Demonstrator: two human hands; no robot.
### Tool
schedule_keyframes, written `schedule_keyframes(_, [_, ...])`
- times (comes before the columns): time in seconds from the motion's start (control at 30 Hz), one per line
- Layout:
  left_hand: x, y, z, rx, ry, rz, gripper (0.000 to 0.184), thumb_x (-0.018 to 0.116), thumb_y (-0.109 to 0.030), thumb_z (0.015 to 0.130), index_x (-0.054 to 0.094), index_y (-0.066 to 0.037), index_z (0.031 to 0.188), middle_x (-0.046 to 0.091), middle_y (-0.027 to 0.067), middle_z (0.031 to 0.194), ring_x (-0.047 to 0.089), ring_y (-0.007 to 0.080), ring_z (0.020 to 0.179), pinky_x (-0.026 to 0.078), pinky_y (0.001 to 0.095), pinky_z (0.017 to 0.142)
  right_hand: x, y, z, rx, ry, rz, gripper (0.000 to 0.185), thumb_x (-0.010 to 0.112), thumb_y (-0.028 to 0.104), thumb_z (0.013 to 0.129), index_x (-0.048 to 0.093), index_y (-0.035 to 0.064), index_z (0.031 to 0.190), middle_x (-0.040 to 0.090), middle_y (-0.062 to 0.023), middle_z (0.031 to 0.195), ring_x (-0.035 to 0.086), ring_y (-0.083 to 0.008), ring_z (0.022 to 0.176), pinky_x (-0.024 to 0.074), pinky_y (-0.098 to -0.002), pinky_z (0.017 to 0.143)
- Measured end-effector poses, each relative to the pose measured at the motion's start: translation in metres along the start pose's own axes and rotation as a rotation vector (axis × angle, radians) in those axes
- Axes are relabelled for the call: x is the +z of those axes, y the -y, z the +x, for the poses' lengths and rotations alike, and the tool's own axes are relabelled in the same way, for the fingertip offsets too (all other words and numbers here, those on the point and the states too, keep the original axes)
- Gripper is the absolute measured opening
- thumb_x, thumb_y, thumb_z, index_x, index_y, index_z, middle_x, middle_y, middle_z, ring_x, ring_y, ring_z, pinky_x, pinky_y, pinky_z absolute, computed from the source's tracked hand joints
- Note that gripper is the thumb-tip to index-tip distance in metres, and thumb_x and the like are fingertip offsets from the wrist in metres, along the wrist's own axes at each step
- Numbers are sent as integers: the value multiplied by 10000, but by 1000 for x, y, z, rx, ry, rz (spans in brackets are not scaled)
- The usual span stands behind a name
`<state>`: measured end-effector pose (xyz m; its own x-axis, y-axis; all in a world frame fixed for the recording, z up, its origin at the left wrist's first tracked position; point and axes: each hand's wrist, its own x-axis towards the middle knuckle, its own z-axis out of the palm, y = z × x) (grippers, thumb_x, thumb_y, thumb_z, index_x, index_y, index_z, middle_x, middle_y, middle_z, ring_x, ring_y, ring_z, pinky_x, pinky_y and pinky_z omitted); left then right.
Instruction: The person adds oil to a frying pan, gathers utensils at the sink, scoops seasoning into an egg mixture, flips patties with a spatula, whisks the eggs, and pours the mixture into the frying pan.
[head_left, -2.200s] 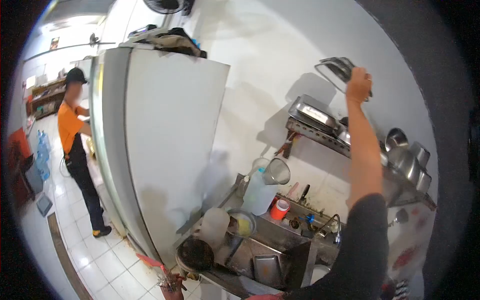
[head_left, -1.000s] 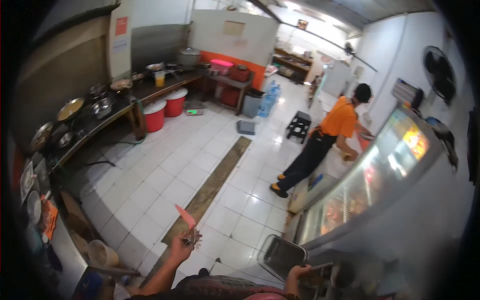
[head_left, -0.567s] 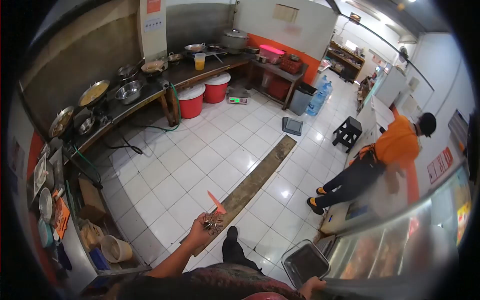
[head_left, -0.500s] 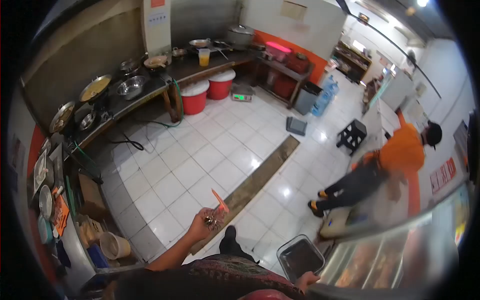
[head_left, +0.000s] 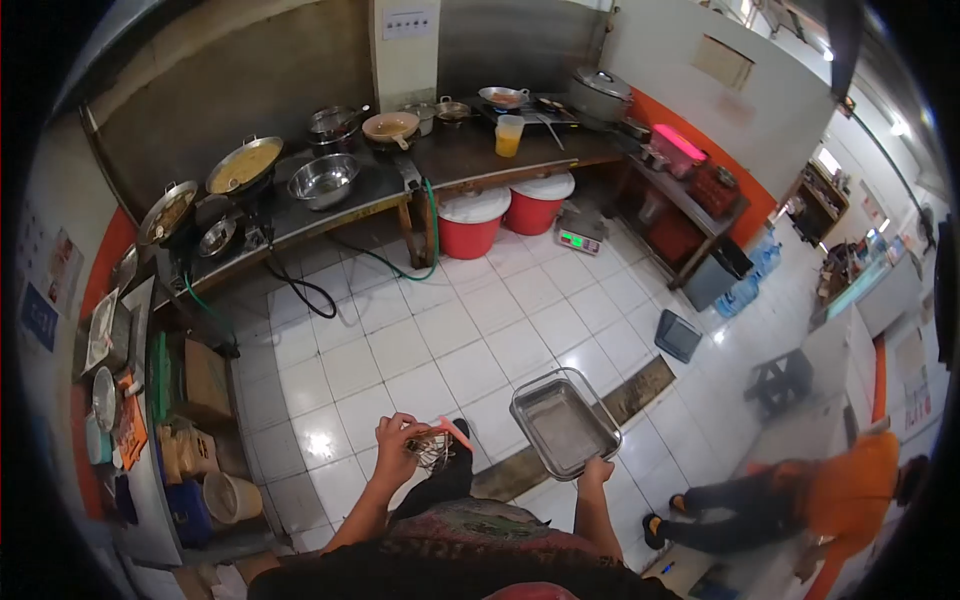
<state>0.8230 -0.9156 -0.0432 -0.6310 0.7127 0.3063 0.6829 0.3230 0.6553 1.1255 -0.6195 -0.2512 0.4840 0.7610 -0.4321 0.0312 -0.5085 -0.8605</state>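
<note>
My left hand [head_left: 397, 452] is closed around a bunch of thin metal pieces [head_left: 432, 450], too fine to tell apart, with an orange-pink strip [head_left: 457, 434] sticking out beside them. Out to the right, my right hand [head_left: 596, 471] grips the near corner of a rectangular see-through dish [head_left: 566, 425]. The dish is tilted and shows nothing inside. Both hands are above the tiled floor, in front of my body, and stand apart from each other.
A counter [head_left: 460, 165] with woks, a steel bowl [head_left: 323, 182] and a jug [head_left: 508, 136] runs along the back. Beneath it stand red buckets [head_left: 470, 228] and a scale [head_left: 580, 232]. A co-worker in orange [head_left: 850, 495] is at the right. Shelves [head_left: 190, 440] line the left.
My view has turned toward the left. The dish has swung up and inward in my right hand, more in front of me. The left hand still holds the metal bunch. The co-worker bends lower.
</note>
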Motion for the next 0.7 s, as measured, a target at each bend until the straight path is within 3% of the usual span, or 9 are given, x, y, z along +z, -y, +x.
schedule_keyframes(0.07, [20,34,43,-11,-16,-22,328,707,-39,643,691,-174,941,548,17,974,473,262,896,339,399,784,60,-31,63,-69,47,-95,389,546,32,744,494,-103,1105,607,-250,1047,612,-354,954,478,-405,877])
schedule_keyframes(0.17, [39,60,146,-50,-4,-46,243,705,-53,664,667,-139,888,547,38,969,490,286,872,374,415,751,128,67,20,10,-84,-317,405,557,33,735,503,-113,1108,611,-230,1078,603,-293,953,475,-390,851])
schedule_keyframes(0.27, [69,83,252,-191,-9,-294,219,727,-75,688,643,-94,889,554,77,906,499,315,843,408,430,739,198,101,52,-12,-86,-357,451,580,66,732,503,-121,1135,606,-244,1123,614,-321,983,475,-401,869])
schedule_keyframes(0.3, [77,93,290,-46,-16,-93,253,693,24,769,522,-32,947,583,60,893,583,204,713,482,306,619,218,99,78,-7,-15,-336,484,596,76,726,504,-123,1157,600,-253,1143,622,-330,980,473,-408,879])
schedule_keyframes(0.33, [82,94,323,-64,2,-90,253,693,24,769,522,-32,947,583,60,893,583,204,713,482,306,619,237,99,102,6,-19,-357,484,596,76,726,504,-123,1157,600,-253,1143,622,-330,980,473,-408,879])
schedule_keyframes(0.4, [101,90,391,-228,6,-904,228,691,7,797,540,-35,962,609,33,895,582,136,765,489,259,625,275,117,123,11,-35,-221,498,600,49,717,499,-127,1172,600,-245,1143,624,-326,983,490,-416,855])
schedule_keyframes(0.57, [152,100,537,-409,53,-789,208,683,-18,826,564,-45,995,616,10,909,571,93,805,490,256,672,398,203,155,122,169,125,561,573,-9,697,458,-107,1238,570,-245,1147,636,-314,933,545,-435,750])
schedule_keyframes(0.63, [186,114,578,-499,75,-820,216,684,-19,825,570,-43,1007,617,7,918,565,84,812,489,256,687,464,220,194,121,188,42,544,557,-31,704,454,-106,1232,567,-244,1149,634,-313,930,549,-430,749])
schedule_keyframes(0.7, [223,139,627,-416,25,-823,226,689,-22,821,573,-46,1015,619,6,923,572,87,825,493,263,688,529,247,215,77,180,-26,462,537,-51,729,467,-86,1184,569,-226,1140,632,-331,926,557,-434,742])
